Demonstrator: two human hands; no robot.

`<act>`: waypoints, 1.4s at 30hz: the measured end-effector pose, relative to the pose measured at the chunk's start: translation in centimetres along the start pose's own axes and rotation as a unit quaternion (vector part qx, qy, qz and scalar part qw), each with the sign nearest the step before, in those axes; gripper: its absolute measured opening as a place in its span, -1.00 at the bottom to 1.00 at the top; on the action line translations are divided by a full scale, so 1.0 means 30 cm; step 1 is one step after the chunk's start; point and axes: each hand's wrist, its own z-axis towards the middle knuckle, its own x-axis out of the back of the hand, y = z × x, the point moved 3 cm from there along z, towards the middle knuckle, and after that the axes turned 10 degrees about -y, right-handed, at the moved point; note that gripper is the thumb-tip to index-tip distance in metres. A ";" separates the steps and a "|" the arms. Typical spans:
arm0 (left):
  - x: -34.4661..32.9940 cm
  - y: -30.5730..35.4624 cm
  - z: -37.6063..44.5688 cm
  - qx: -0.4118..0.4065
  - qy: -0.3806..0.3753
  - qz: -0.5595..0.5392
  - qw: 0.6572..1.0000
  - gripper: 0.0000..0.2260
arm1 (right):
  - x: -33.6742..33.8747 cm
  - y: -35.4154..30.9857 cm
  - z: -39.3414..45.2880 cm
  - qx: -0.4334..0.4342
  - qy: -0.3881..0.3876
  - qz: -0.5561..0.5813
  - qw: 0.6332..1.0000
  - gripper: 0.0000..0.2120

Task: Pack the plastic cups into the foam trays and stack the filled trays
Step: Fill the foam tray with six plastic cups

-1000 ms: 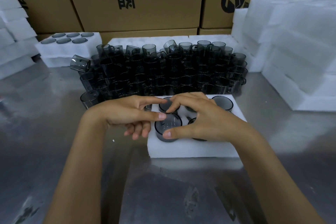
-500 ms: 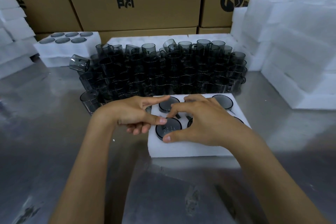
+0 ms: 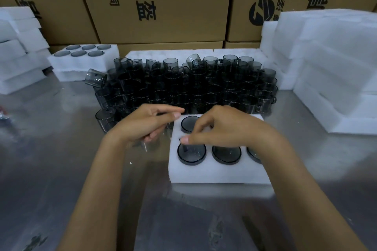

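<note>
A white foam tray (image 3: 216,173) lies on the steel table in front of me. Dark smoky plastic cups sit bottom-up in its holes: front left cup (image 3: 191,154), front middle cup (image 3: 226,154), back left cup (image 3: 189,123). My right arm half hides another cup at the front right. My right hand (image 3: 228,126) hovers over the tray's middle, fingers curled down, thumb tip just behind the front left cup, holding nothing. My left hand (image 3: 146,124) sits at the tray's left edge, index finger stretched toward the back left cup, empty. A big pile of loose cups (image 3: 193,87) stands just behind the tray.
A filled tray (image 3: 85,61) rests on another tray at the back left. Stacks of foam trays stand at the right (image 3: 336,67) and the far left (image 3: 16,57). A long foam piece (image 3: 163,55) lies behind the pile. Cardboard boxes (image 3: 163,2) wall off the back.
The front left cup has sunk into its hole. My right hand has come off it and shifted back over the tray. My left hand has drawn away to the tray's left edge.
</note>
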 end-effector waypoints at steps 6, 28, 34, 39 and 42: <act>0.106 0.005 0.068 -0.066 0.369 -0.047 0.926 -0.79 | 0.061 -0.014 0.128 0.006 0.060 0.092 0.994 -0.60; 0.700 -0.262 0.179 0.114 0.524 0.103 0.838 -0.79 | 0.167 0.210 0.086 0.017 0.105 0.213 0.971 -0.78; 0.665 -0.232 0.127 0.087 0.527 0.146 0.833 -0.82 | 0.167 0.221 0.052 0.026 0.103 0.222 0.969 -0.81; 0.586 -0.148 0.077 0.026 0.495 0.272 0.825 -0.80 | 0.187 0.221 0.015 0.027 0.121 0.204 0.971 -0.84; 0.514 -0.120 0.055 0.015 0.477 0.308 0.823 -0.80 | 0.202 0.218 -0.007 0.028 0.131 0.204 0.970 -0.83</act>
